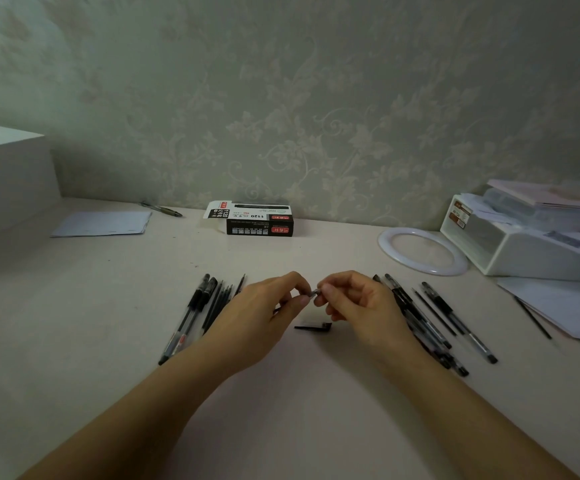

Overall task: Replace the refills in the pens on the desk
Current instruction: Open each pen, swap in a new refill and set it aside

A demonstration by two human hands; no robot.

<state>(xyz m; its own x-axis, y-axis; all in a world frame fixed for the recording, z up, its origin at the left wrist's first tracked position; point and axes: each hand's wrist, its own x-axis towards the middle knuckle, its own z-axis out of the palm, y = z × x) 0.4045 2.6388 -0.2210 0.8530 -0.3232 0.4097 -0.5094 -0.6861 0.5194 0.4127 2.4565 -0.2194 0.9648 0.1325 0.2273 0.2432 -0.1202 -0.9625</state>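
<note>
My left hand (pixel 267 306) and my right hand (pixel 354 303) meet above the middle of the desk. Between their fingertips they pinch a small grey pen part (pixel 314 292); most of it is hidden by the fingers. A black pen cap (pixel 313 326) lies on the desk just below the hands. Left of my left hand lies a row of black pens and thin refills (pixel 201 313). Right of my right hand lies a pile of black gel pens (pixel 430 323) with a loose refill among them.
A black and white refill box (pixel 252 220) lies at the back by the wall. A sheet of paper (pixel 103 224) and a pen (pixel 162 208) lie back left. A white ring (pixel 423 251), a white organiser (pixel 524 237) and papers with a refill (pixel 532 317) sit right.
</note>
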